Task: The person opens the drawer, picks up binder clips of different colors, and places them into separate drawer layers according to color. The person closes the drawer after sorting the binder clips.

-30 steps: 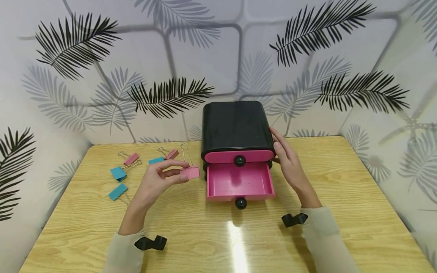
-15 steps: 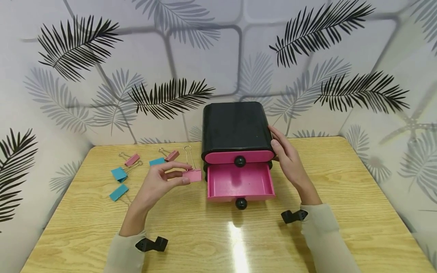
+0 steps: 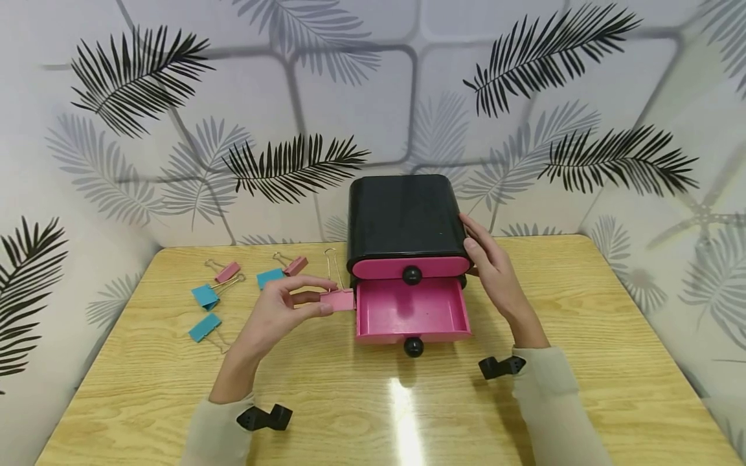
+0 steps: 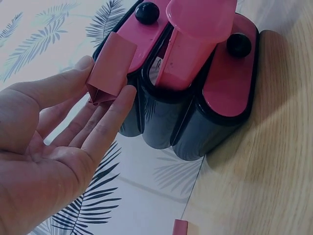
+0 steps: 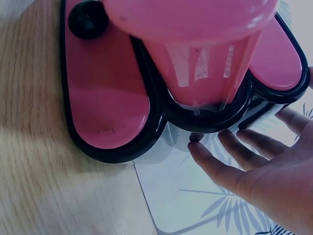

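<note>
My left hand (image 3: 280, 310) pinches a pink binder clip (image 3: 338, 300) between thumb and fingers, its wire handles pointing up. The clip is at the left edge of a pulled-out pink drawer (image 3: 402, 307). In the left wrist view the clip (image 4: 112, 63) overlaps the top drawer's front. This drawer is the middle one of a black three-drawer unit (image 3: 405, 217); its inside shows bare pink. My right hand (image 3: 495, 278) rests along the unit's right side with extended fingers; in the right wrist view its fingertips (image 5: 200, 149) lie against the black casing.
Left on the wooden table (image 3: 373, 414) lie blue binder clips (image 3: 205, 296) and two pink ones, a near one (image 3: 294, 265) and a farther one (image 3: 228, 271). A leaf-patterned wall covering (image 3: 373, 116) stands close behind the unit. Black round knobs (image 3: 414, 347) stick out from the drawer fronts.
My left hand has moved a little to the right with the pink binder clip, up to the drawer's side. The right hand has stayed at the unit's side, and the drawer has not moved.
</note>
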{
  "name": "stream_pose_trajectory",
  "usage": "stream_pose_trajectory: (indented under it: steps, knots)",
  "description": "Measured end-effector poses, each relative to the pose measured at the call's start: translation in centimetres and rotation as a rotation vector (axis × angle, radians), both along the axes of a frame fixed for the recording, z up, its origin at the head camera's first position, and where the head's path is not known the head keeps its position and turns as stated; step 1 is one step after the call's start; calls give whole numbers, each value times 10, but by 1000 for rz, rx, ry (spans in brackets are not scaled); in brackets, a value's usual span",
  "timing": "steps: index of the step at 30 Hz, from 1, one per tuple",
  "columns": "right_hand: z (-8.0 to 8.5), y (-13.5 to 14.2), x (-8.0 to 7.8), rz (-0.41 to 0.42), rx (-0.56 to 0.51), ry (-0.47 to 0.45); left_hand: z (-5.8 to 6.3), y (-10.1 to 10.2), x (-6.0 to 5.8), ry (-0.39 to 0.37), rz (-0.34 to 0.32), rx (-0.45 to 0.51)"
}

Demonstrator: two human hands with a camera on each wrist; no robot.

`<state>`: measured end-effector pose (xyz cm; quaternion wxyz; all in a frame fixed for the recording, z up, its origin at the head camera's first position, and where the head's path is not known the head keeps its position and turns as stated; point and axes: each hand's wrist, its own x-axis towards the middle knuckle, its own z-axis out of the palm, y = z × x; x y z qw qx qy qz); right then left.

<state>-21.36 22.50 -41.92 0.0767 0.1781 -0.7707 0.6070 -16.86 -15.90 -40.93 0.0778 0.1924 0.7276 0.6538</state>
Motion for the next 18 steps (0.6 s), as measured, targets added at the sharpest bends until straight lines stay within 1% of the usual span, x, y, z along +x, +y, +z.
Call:
stream_pose_trajectory:
  steps: [5,9,18]
  knots:
    - [-1,0,-1,12,-12,-12,0,6,0,2,0,-3]
    - [-2,1,-2,19,-15,-1,-1,9,0,2,4,-15]
    - [0,2,-1,31,-12,5,0,11,1,3,6,-27]
